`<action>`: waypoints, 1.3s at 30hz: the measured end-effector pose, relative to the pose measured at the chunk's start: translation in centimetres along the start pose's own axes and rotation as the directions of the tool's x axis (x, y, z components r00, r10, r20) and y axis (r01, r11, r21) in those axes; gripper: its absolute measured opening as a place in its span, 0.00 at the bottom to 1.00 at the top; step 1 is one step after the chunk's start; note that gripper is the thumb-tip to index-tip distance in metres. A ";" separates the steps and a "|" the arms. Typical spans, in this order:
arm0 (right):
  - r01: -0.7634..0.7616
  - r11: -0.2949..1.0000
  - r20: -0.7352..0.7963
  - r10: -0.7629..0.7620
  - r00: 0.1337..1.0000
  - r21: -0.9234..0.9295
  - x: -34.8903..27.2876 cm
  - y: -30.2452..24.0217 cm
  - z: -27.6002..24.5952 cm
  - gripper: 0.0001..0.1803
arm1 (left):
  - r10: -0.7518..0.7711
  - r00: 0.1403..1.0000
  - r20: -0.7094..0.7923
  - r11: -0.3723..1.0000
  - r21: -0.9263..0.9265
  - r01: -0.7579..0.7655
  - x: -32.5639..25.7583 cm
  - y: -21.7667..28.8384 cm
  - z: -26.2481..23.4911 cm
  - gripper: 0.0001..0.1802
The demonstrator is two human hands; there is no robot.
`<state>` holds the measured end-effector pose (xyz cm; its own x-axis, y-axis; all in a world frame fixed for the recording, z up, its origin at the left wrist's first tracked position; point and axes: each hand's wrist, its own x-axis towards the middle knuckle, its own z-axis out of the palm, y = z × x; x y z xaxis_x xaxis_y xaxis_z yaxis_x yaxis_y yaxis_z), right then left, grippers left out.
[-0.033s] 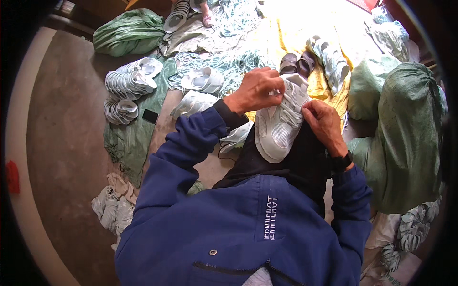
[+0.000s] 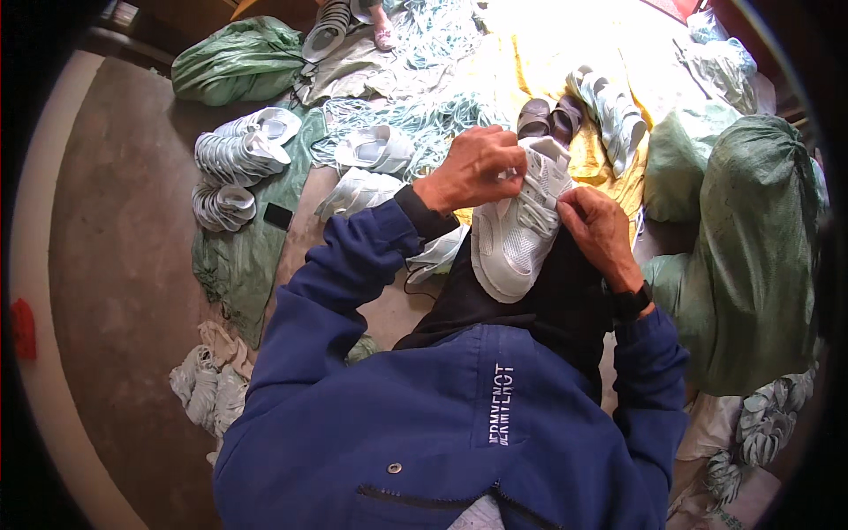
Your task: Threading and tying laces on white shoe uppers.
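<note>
A white mesh sneaker [image 2: 514, 250] rests on my dark-trousered lap, its toe pointing toward me. Across its tongue runs a white shoelace [image 2: 535, 212]. On the shoe's left side, the fingers of my left hand [image 2: 477, 168] are pinched together by the upper eyelets, apparently on the lace. Thumb and forefinger of my right hand [image 2: 601, 228] pinch at the right edge of the lacing, lower down. The lace ends are mostly hidden by my fingers.
Stacks of pale shoe uppers [image 2: 238, 155] and a phone [image 2: 278, 215] lie on a green sack at left. Loose pale laces [image 2: 424, 132] spread ahead, near dark slippers [image 2: 549, 119]. Bulky green sacks [image 2: 760, 256] stand close on my right. Another person's foot [image 2: 384, 35] shows at the top.
</note>
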<state>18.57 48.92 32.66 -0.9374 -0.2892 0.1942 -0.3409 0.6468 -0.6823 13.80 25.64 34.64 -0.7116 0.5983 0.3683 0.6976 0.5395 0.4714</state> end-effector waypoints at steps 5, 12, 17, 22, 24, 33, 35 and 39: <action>0.018 1.000 -0.007 -0.018 1.000 0.006 -0.5 0.0 0.1 0.07 | -0.168 0.983 0.071 0.971 -0.158 0.178 0.5 1.3 -0.6 0.04; -0.015 1.000 -0.037 0.014 0.999 -0.010 -0.5 -0.1 0.2 0.07 | -0.346 0.843 0.411 0.635 -0.559 0.533 2.3 -0.1 -0.6 0.07; -0.043 0.994 -0.037 0.047 0.998 0.096 -0.7 0.4 0.3 0.06 | -0.473 0.842 0.259 0.816 -0.233 0.529 3.1 -1.7 -0.7 0.10; -0.068 0.951 -0.054 0.088 0.995 0.302 -0.9 1.2 0.5 0.06 | -0.202 0.979 0.040 0.901 -0.385 0.201 -0.1 0.2 -1.7 0.09; -0.060 0.958 -0.071 0.084 0.994 0.282 -0.9 1.2 0.7 0.06 | -0.027 1.000 -0.002 0.994 -0.104 0.027 -0.8 1.5 -0.6 0.08; -0.017 0.974 -0.100 0.040 0.994 0.224 0.5 -1.2 0.3 0.07 | 0.170 0.983 -0.069 0.919 0.372 -0.132 -1.0 0.4 1.1 0.08; 0.075 0.996 -0.044 -0.073 0.996 0.048 1.6 -1.8 0.1 0.07 | 0.162 0.980 -0.114 0.940 0.320 -0.118 -1.3 -0.2 0.8 0.08; 0.180 0.949 0.142 -0.147 0.979 -0.259 3.1 -2.5 0.1 0.07 | 0.039 0.973 -0.227 0.961 0.275 0.026 -2.3 -1.7 0.1 0.07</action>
<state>16.54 46.37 34.89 -0.8571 -0.4787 0.1905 -0.5112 0.7441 -0.4300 14.24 23.37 32.90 -0.6842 0.4687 0.5587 0.6751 0.6969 0.2419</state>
